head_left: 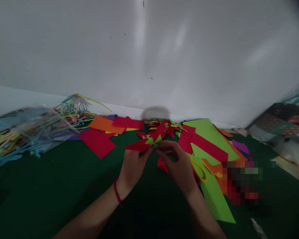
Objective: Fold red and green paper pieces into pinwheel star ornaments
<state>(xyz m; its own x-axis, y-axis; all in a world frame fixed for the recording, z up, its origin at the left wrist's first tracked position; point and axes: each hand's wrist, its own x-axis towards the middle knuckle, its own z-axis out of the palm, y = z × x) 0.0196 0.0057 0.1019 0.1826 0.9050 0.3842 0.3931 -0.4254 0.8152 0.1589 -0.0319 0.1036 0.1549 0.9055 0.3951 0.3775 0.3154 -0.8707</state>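
My left hand point(134, 167), with a red band at the wrist, is closed around a folded red paper piece point(137, 145). Pointed light-green paper bits point(149, 140) stick up from it at the fingertips. From the other side my right hand point(177, 162) pinches at the base of those green bits; its fingertips meet the left ones, and what exactly lies between them is hidden. Just below, on the green table, lies a small red paper scrap point(162, 165). Behind the hands is a pile of red and green pointed cut-outs point(168, 126).
Red sheets point(98, 142) and orange paper point(106, 124) lie to the left. A clear bag with colourful pipe cleaners point(47, 122) is further left. Large green sheets point(209, 132), red strips point(209, 144) and a yellow loop point(200, 170) are at right. A white wall point(149, 59) rises behind.
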